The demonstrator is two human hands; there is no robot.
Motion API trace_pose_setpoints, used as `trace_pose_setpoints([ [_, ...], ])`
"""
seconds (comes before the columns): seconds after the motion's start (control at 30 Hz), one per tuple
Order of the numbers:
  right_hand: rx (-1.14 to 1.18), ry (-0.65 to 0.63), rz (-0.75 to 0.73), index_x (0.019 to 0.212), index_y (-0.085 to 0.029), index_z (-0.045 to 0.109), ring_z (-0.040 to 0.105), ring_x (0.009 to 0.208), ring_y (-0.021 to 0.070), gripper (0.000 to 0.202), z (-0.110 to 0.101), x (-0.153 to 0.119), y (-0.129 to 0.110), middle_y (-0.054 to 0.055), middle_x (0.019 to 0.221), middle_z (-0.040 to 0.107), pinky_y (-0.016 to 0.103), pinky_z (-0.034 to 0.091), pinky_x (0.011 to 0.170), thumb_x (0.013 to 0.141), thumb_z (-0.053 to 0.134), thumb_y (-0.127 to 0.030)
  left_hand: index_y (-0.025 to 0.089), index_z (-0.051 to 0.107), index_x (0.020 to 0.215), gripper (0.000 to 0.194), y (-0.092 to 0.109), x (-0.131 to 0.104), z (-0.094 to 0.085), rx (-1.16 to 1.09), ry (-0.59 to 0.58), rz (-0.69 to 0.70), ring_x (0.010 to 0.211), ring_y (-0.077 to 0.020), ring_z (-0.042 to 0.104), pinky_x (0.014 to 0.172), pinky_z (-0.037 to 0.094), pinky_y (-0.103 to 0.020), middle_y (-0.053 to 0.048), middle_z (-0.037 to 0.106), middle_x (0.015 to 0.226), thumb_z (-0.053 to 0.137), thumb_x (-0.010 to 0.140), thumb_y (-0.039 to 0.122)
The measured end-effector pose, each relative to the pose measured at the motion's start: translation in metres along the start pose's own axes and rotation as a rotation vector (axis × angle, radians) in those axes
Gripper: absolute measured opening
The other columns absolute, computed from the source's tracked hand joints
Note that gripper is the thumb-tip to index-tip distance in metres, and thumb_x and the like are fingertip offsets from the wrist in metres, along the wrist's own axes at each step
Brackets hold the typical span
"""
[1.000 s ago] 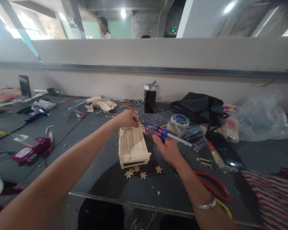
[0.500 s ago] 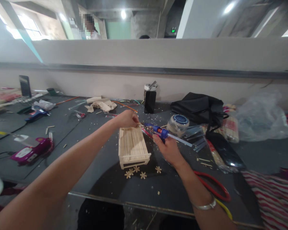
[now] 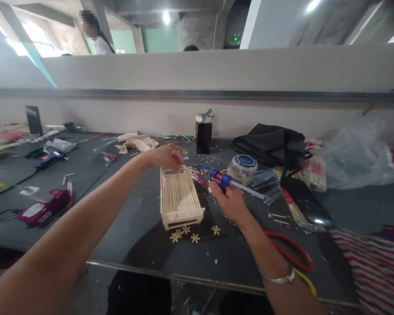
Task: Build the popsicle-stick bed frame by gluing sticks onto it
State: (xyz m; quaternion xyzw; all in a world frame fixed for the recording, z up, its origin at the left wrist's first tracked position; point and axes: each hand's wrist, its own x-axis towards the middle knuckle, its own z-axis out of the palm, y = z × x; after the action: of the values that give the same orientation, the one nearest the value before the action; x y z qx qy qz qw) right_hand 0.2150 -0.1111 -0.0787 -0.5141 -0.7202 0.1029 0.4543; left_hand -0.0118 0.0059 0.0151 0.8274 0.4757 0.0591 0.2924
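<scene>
While the right hand [image 3: 231, 202] is closed around the blue glue gun [image 3: 218, 177], with a clear glue stick [image 3: 248, 190] poking out of its back end, the left hand [image 3: 167, 157] hovers by the far end of the small wooden rack [image 3: 180, 194]. Its fingers are curled in, but whether they pinch anything cannot be told. The rack, built of thin pale sticks laid side by side, stands on the dark table [image 3: 118, 238] between the forearms, and small star-shaped pieces [image 3: 195, 238] lie just beside its near end. The glue gun's nozzle points toward the rack's far right corner; no brand can be read on the gun. To its right sits a clear jar [image 3: 243, 170] whose blue lid carries pale marks too small to read. Farther right, a packet of sticks [image 3: 315, 175] shows red printing, also unreadable, near a black bag [image 3: 271, 144] and a dark phone [image 3: 310, 205] lying flat. Another phone [image 3: 204, 138] stands upright against a bottle [image 3: 204, 117] near the wall. At the left, a purple glue gun [image 3: 46, 208] bears a whitish label, its writing illegible. Beyond the partition [image 3: 197, 72], a green sign [image 3: 236, 38] glows, too small to read, and a person [image 3: 101, 43] shows at the upper left.
</scene>
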Motion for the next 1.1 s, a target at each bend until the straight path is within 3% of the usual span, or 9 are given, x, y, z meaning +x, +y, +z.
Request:
trace_pose_setpoints([
  [0.33, 0.003, 0.006, -0.023, 0.092, -0.021, 0.06, 0.063, 0.084, 0.0242, 0.028, -0.002, -0.001, 0.0, 0.007, 0.085, 0.068, 0.036, 0.049, 0.075, 0.09, 0.044, -0.043, 0.016, 0.075, 0.081, 0.028, 0.012, 0.007, 0.012, 0.055, -0.011, -0.012, 0.071, -0.0156, 0.057, 0.066, 0.039, -0.024, -0.001, 0.07, 0.075, 0.069, 0.056, 0.027],
  [0.77, 0.027, -0.022, 0.002, 0.097, -0.021, 0.059, 0.062, 0.086, 0.024, 0.029, 0.0, -0.001, 0.002, 0.007, 0.089, 0.066, 0.038, 0.048, 0.078, 0.09, 0.044, -0.045, 0.013, 0.075, 0.081, 0.024, 0.025, 0.006, 0.021, 0.261, -0.017, -0.004, 0.065, -0.0152, 0.055, 0.059, 0.035, -0.024, -0.003, 0.067, 0.066, 0.064, 0.063, 0.023],
  [1.1, -0.005, -0.031, -0.005, 0.094, -0.021, 0.059, 0.062, 0.085, 0.0247, 0.03, 0.001, -0.002, 0.003, 0.007, 0.088, 0.067, 0.039, 0.048, 0.077, 0.09, 0.043, -0.045, 0.012, 0.075, 0.08, 0.024, 0.023, 0.008, 0.024, 0.304, 0.008, 0.005, 0.063, -0.0147, 0.054, 0.057, 0.034, -0.024, -0.003, 0.065, 0.065, 0.063, 0.064, 0.025],
])
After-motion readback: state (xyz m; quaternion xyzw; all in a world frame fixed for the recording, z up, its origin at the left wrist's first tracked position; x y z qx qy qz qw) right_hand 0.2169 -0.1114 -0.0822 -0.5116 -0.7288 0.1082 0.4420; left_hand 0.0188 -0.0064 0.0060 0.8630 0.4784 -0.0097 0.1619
